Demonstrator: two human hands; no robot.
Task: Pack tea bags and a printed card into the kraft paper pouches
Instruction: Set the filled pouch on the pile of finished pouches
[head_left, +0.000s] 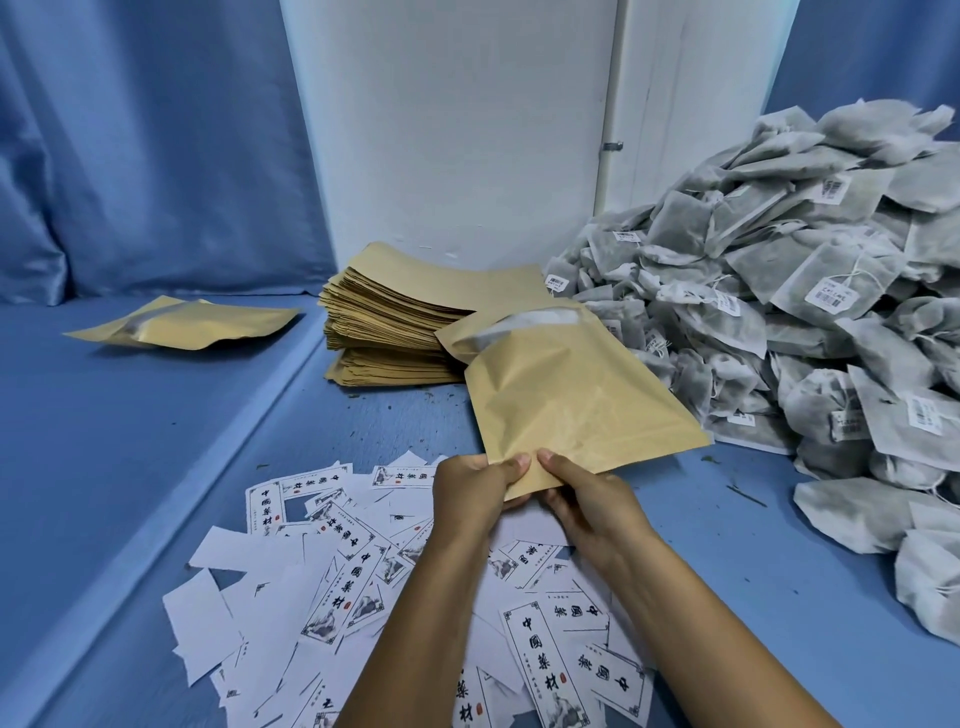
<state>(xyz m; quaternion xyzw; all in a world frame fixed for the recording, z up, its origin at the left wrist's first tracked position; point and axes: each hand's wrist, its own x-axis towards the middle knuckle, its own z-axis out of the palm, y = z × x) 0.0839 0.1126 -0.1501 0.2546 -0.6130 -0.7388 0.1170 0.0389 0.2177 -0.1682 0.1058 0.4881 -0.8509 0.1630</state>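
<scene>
The kraft paper pouch (566, 400) is being held low over the blue surface (156, 467), both hands pinching its near bottom corner while the body is stretching up and away from the grip, its open mouth showing white contents and pointing toward the stack of empty pouches (395, 327). The left hand (475, 493) and the right hand (587, 493) are grasping it thumbs-on-top, just above the scattered printed cards (363, 587). The heap of tea bags (810, 312) is lying just beside it, and another pouch (192, 325) is resting well apart.

Packing workroom: heaped tea bags (779, 312), stacked pouches (384, 322).
</scene>
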